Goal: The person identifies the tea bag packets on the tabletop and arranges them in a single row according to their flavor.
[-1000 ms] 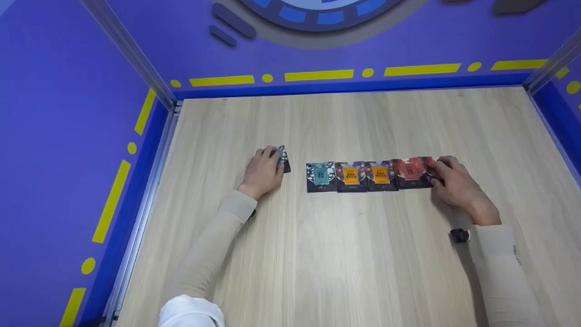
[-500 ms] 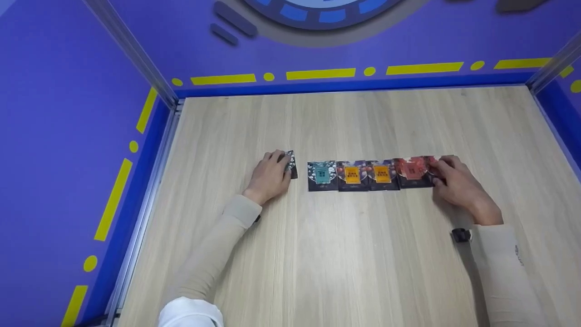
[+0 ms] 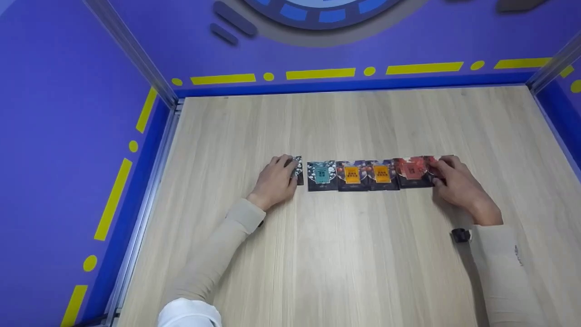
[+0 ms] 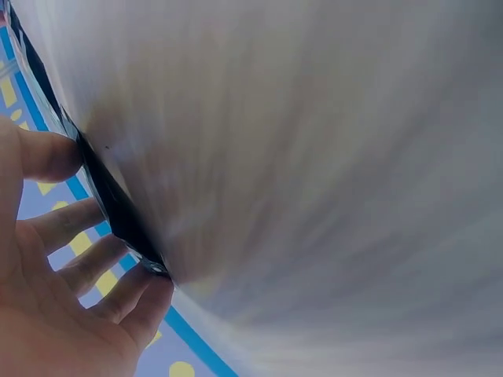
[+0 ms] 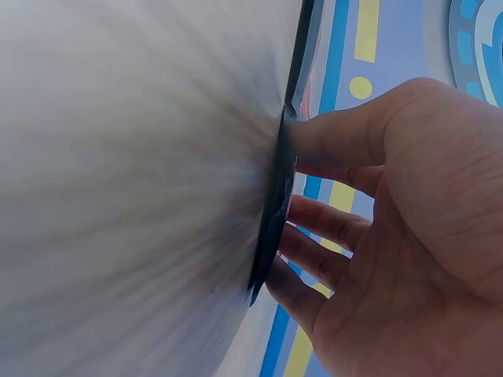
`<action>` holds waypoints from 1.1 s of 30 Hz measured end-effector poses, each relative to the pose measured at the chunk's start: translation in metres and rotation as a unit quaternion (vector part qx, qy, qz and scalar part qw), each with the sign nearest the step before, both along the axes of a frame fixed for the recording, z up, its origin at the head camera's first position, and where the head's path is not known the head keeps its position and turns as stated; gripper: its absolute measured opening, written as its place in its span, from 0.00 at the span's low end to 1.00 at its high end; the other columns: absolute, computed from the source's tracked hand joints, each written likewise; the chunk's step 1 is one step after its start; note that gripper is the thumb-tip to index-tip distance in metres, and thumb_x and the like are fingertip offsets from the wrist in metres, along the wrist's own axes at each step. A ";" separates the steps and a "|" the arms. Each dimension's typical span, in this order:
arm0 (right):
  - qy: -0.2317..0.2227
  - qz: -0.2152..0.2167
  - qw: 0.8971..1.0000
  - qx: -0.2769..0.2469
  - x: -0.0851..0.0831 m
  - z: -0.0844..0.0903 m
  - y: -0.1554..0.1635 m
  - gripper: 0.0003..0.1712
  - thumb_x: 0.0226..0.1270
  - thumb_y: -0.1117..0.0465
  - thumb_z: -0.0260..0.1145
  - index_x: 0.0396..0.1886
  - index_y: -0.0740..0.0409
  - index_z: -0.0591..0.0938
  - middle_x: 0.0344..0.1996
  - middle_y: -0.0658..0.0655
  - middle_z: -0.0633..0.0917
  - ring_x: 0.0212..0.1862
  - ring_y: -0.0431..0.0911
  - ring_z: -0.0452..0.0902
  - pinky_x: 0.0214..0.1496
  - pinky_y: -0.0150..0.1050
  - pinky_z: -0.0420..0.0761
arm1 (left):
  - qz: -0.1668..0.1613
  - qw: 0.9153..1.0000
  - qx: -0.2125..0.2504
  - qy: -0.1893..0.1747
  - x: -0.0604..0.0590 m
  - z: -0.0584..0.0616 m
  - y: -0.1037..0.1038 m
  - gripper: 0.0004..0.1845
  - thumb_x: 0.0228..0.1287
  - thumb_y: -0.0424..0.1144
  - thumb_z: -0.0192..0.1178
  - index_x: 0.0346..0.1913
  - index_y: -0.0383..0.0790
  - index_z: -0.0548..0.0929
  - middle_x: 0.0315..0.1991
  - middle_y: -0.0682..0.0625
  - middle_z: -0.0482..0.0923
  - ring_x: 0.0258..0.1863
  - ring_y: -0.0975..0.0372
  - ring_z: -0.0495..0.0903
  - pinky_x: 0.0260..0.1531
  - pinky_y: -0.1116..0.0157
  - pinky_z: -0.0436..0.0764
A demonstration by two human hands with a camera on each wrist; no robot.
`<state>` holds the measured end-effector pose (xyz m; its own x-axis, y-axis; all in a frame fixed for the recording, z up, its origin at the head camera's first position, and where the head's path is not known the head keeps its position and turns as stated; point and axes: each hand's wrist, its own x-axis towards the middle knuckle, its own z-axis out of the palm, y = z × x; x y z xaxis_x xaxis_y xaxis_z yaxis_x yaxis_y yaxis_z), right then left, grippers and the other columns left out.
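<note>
My left hand [image 3: 274, 181] lies over a dark sachet with white flowers [image 3: 298, 170], covering most of it. In the left wrist view its thumb and extended fingertips press on that dark packet [image 4: 118, 208]. A narrow gap parts it from a teal-labelled sachet [image 3: 322, 176], the left end of a row. Two orange-labelled sachets, one [image 3: 352, 175] beside the other [image 3: 383, 175], then a red one [image 3: 412, 171] continue the row. At its right end my right hand [image 3: 463, 188] rests its fingertips on another red sachet [image 3: 431, 161], mostly hidden; the right wrist view shows its dark edge [image 5: 273, 208].
The sachets lie flat on a light wood table [image 3: 354, 254]. Purple panels with yellow dashes [image 3: 320, 73] stand along the back and both sides, joined by metal posts [image 3: 136, 54]. A black wrist strap [image 3: 460, 235] shows at my right cuff.
My left hand has slid the flowered sachet rightward and a little toward me, up close to the teal one, and its tilt has straightened. The right hand and the row have stayed put.
</note>
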<state>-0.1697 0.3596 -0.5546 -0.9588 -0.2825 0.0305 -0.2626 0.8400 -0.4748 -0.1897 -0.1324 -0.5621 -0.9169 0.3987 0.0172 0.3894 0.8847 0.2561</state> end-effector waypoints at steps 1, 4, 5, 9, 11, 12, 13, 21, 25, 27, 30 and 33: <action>0.000 0.000 1.000 0.000 0.000 0.000 0.000 0.27 0.74 0.71 0.63 0.71 0.70 0.74 0.69 0.77 0.67 0.67 0.76 0.66 0.65 0.74 0.69 | 0.001 1.000 -0.002 -0.001 0.000 0.000 0.000 0.27 0.79 0.43 0.55 0.75 0.39 0.76 0.73 0.41 0.74 0.70 0.45 0.74 0.69 0.48 0.78; -0.005 -0.002 1.000 0.001 0.000 0.000 0.000 0.27 0.74 0.70 0.63 0.71 0.70 0.74 0.69 0.77 0.67 0.68 0.77 0.65 0.66 0.74 0.68 | 0.001 1.000 -0.002 -0.002 0.001 0.000 0.001 0.27 0.78 0.44 0.56 0.75 0.40 0.77 0.72 0.42 0.74 0.70 0.46 0.74 0.69 0.49 0.78; -0.006 -0.003 1.000 0.002 0.000 0.001 0.000 0.27 0.74 0.70 0.63 0.71 0.70 0.74 0.69 0.77 0.67 0.68 0.77 0.65 0.66 0.75 0.68 | 0.001 1.000 0.000 -0.002 0.001 0.000 0.001 0.27 0.78 0.44 0.56 0.75 0.41 0.77 0.72 0.43 0.74 0.69 0.47 0.74 0.69 0.50 0.78; -0.006 -0.005 1.000 0.004 0.001 0.001 0.001 0.27 0.74 0.70 0.63 0.71 0.70 0.74 0.69 0.77 0.66 0.68 0.77 0.65 0.66 0.75 0.68 | -0.007 1.000 0.005 0.002 0.002 0.000 0.002 0.27 0.75 0.46 0.57 0.73 0.41 0.79 0.71 0.43 0.75 0.67 0.47 0.75 0.67 0.49 0.79; -0.006 -0.005 1.000 0.003 0.001 0.000 0.001 0.27 0.74 0.70 0.63 0.71 0.70 0.74 0.70 0.77 0.66 0.68 0.77 0.65 0.66 0.75 0.68 | -0.010 1.000 0.007 0.004 0.002 -0.001 0.003 0.28 0.74 0.46 0.58 0.73 0.40 0.80 0.71 0.43 0.75 0.66 0.47 0.75 0.66 0.48 0.79; -0.007 -0.005 1.000 0.002 0.001 0.000 0.001 0.27 0.74 0.70 0.63 0.71 0.69 0.74 0.70 0.77 0.66 0.68 0.77 0.65 0.66 0.75 0.69 | -0.011 1.000 0.008 0.005 0.003 -0.001 0.003 0.28 0.74 0.46 0.58 0.72 0.40 0.80 0.71 0.43 0.75 0.66 0.47 0.75 0.66 0.48 0.79; -0.008 -0.005 1.000 0.002 0.001 0.000 0.001 0.27 0.74 0.70 0.63 0.71 0.69 0.74 0.70 0.77 0.66 0.68 0.76 0.65 0.65 0.75 0.69 | -0.012 1.000 0.009 0.005 0.003 -0.001 0.003 0.28 0.74 0.46 0.59 0.72 0.40 0.80 0.71 0.42 0.75 0.66 0.47 0.75 0.65 0.48 0.79; -0.019 -0.008 1.000 0.005 0.002 -0.001 0.000 0.28 0.75 0.70 0.63 0.73 0.68 0.73 0.70 0.76 0.66 0.68 0.76 0.65 0.65 0.75 0.69 | -0.010 1.000 0.008 0.007 0.005 -0.001 0.003 0.27 0.73 0.48 0.60 0.71 0.42 0.81 0.69 0.44 0.75 0.65 0.48 0.75 0.65 0.49 0.78; -0.006 -0.004 1.000 0.004 0.002 -0.001 0.001 0.27 0.74 0.70 0.63 0.71 0.69 0.74 0.69 0.77 0.67 0.67 0.76 0.65 0.64 0.75 0.69 | -0.011 1.000 0.007 0.009 0.005 -0.001 0.004 0.27 0.73 0.48 0.61 0.70 0.43 0.82 0.69 0.45 0.76 0.66 0.49 0.75 0.65 0.49 0.78; 0.001 0.000 1.000 0.002 0.002 -0.001 0.002 0.26 0.74 0.71 0.63 0.70 0.70 0.74 0.68 0.77 0.67 0.66 0.76 0.66 0.64 0.75 0.69 | -0.010 1.000 0.009 0.009 0.004 -0.001 0.004 0.27 0.72 0.48 0.61 0.70 0.44 0.82 0.69 0.45 0.76 0.66 0.50 0.74 0.65 0.50 0.78; 0.005 0.002 1.000 -0.002 0.001 -0.002 0.003 0.27 0.73 0.71 0.63 0.70 0.70 0.74 0.68 0.77 0.68 0.66 0.76 0.66 0.64 0.75 0.69 | -0.011 1.000 0.014 0.010 0.004 -0.001 0.004 0.27 0.72 0.48 0.61 0.70 0.44 0.82 0.68 0.46 0.76 0.66 0.51 0.74 0.66 0.50 0.77; 0.005 0.005 1.000 -0.003 0.001 -0.003 0.004 0.29 0.72 0.71 0.64 0.71 0.71 0.74 0.67 0.78 0.68 0.66 0.77 0.66 0.65 0.75 0.69 | -0.015 1.000 0.016 0.013 0.004 -0.002 0.003 0.27 0.71 0.48 0.61 0.70 0.44 0.82 0.68 0.46 0.77 0.66 0.50 0.74 0.66 0.50 0.77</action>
